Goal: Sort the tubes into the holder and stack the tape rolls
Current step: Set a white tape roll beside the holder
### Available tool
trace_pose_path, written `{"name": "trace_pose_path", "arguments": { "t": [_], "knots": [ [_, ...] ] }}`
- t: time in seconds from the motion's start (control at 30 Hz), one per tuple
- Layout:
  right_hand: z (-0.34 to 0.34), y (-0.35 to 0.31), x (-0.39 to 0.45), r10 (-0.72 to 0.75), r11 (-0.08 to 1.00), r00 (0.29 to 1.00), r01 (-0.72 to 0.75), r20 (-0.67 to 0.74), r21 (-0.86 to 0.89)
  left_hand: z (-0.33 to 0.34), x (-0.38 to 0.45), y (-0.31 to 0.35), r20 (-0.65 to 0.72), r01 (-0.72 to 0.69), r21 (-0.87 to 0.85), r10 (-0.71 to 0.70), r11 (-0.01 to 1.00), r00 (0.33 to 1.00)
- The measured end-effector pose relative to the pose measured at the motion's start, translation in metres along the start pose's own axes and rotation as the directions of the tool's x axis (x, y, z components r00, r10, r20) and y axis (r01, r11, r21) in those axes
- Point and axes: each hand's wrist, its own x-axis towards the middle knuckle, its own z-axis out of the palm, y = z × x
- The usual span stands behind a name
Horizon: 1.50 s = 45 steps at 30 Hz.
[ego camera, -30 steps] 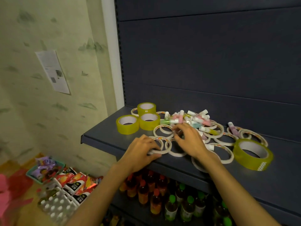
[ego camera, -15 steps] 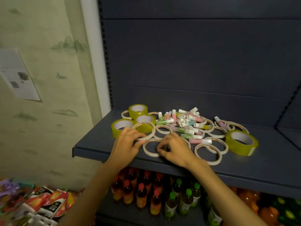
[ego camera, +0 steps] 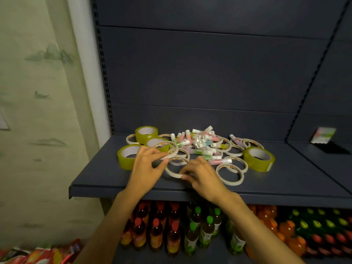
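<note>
Left hand (ego camera: 147,166): pinches one thin white tape ring (ego camera: 170,151), raised above shelf (ego camera: 106,180). Right hand (ego camera: 200,173): fingertips pinch flat ring (ego camera: 172,173). Tubes (ego camera: 198,143) heaped behind. You align the rims squarely before lowering.

The shelf (ego camera: 285,180) looks like matt dark painted metal. The wide tape rolls (ego camera: 259,158) are glossy yellow-green film; the thin rolls (ego camera: 229,175) look like matt white paper, and the tubes (ego camera: 202,143) like smooth plastic

Dark shelf (ego camera: 106,180) under tape rolls (ego camera: 259,159), tubes (ego camera: 200,143)
</note>
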Motion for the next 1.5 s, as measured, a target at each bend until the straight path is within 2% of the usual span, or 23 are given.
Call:
{"name": "trace_pose_path", "arguments": {
  "t": [0.17, 0.33, 0.43, 0.7, 1.07, 1.33, 1.5],
  "knots": [
    [-0.038, 0.024, -0.029, 0.090, 0.995, 0.993, -0.092, -0.076, -0.022, 0.028, 0.015, 0.025, -0.009, -0.012, -0.048, 0.012, 0.999, 1.000],
    [-0.082, 0.062, -0.078, 0.214, 0.974, 0.962, -0.224, -0.167, -0.040, 0.077, 0.022, 0.070, 0.048, -0.049, -0.114, 0.055, 0.992, 0.997],
    [-0.109, 0.091, -0.114, 0.291, 0.953, 0.932, -0.303, -0.215, -0.023, 0.113, 0.024, 0.106, 0.077, -0.096, -0.155, 0.109, 0.983, 0.991],
    [-0.187, 0.188, -0.225, 0.396, 0.900, 0.868, -0.431, -0.300, -0.061, 0.224, 0.016, 0.228, 0.116, -0.111, -0.211, 0.137, 0.971, 0.984],
    [-0.285, 0.313, -0.358, 0.464, 0.866, 0.820, -0.500, -0.337, -0.025, 0.361, 0.009, 0.389, 0.162, -0.163, -0.160, 0.189, 0.974, 0.969],
    [-0.327, 0.401, -0.402, 0.515, 0.836, 0.781, -0.549, -0.352, 0.006, 0.449, 0.027, 0.449, 0.240, -0.144, -0.174, 0.184, 0.974, 0.953],
    [-0.345, 0.472, -0.406, 0.508, 0.842, 0.797, -0.539, -0.327, -0.006, 0.520, 0.053, 0.474, 0.252, -0.134, -0.175, 0.176, 0.975, 0.952]
  ]
}}
